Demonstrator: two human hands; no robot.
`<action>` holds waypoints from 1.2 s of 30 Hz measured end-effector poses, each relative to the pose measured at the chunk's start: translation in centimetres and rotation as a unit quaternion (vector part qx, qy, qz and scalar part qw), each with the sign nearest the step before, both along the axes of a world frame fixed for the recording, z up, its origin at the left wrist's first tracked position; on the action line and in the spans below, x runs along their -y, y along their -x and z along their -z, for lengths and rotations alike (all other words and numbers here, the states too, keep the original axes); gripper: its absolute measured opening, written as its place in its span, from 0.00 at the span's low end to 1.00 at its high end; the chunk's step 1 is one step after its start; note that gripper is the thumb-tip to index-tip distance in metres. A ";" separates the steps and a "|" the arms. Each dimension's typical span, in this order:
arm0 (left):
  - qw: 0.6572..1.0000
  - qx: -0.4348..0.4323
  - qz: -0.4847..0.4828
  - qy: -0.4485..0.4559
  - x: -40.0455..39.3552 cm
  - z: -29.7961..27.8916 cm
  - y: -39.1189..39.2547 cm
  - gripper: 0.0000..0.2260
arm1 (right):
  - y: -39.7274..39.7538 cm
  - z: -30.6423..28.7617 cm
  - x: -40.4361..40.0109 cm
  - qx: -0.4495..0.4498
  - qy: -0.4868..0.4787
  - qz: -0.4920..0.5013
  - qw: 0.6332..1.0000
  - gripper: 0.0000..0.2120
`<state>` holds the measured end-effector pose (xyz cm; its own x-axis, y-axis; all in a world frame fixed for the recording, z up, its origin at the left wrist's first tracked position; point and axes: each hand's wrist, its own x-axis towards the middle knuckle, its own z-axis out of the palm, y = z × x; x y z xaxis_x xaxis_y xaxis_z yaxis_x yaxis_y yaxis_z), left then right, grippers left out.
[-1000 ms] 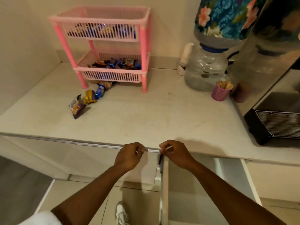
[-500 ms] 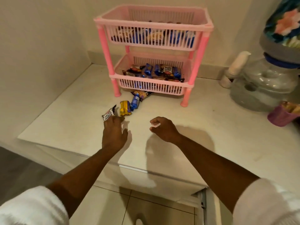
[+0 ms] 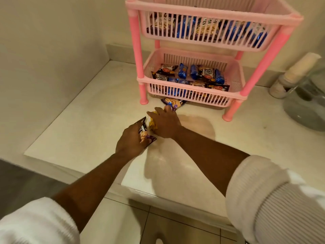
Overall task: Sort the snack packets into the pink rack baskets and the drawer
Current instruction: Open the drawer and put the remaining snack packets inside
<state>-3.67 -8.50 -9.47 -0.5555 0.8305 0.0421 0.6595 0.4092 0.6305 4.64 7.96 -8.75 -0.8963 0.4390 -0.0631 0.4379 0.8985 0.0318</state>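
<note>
From the head camera, both arms reach forward over the pale desk (image 3: 202, 155) toward the pink rack (image 3: 207, 55). The left hand (image 3: 131, 141) grips a purple nut packet (image 3: 146, 136); its fingers curl round the packet's left side, so the packet shows just to the right of them, tilted, its top corner sticking up past the knuckles. The right hand (image 3: 165, 123) lies just beside the left one, palm down on a yellow packet (image 3: 152, 124), which peeks out at the left edge of the hand, under the thumb. Whether these fingers are curled round the yellow packet or only press on it cannot be told. Beyond the right fingertips, touching or nearly touching them, another nut packet (image 3: 174, 103) lies on the desk, half under the front edge of the lower basket (image 3: 233, 80). That basket holds blue and dark packets in a loose heap. The upper basket (image 3: 211, 14) also holds packets, seen through its slats. To the right of the rack stands a clear jug (image 3: 306, 104) with a white bottle (image 3: 295, 74) next to it.
</note>
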 end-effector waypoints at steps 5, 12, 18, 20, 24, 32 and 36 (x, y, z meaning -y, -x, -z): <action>0.999 0.022 0.008 0.039 0.5 0.3 0.5 0.36 | -0.4 0.3 0.8 -0.015 -0.034 -0.015 0.999 0.32; 0.997 -0.039 -0.024 0.063 2.3 1.5 -0.6 0.32 | -3.8 1.7 3.1 -0.085 0.083 0.012 0.993 0.27; 0.997 -0.064 0.000 0.032 3.6 0.7 -5.4 0.19 | -9.9 2.3 4.7 -0.179 0.199 0.031 0.963 0.35; 0.998 -0.067 0.017 0.010 3.6 0.3 -7.9 0.20 | -12.8 2.3 5.2 -0.230 0.242 0.046 0.941 0.32; 0.997 -0.056 0.057 -0.018 3.0 -0.6 -13.6 0.19 | -19.3 1.9 5.9 -0.350 0.363 0.121 0.855 0.23; 0.987 0.014 0.152 -0.055 0.7 -2.1 -27.2 0.19 | -34.8 -0.6 7.5 -0.509 0.671 0.245 0.479 0.17; 0.975 0.045 0.209 -0.069 0.4 -2.6 -34.6 0.18 | -43.1 -0.8 8.3 -0.540 0.658 0.306 0.426 0.12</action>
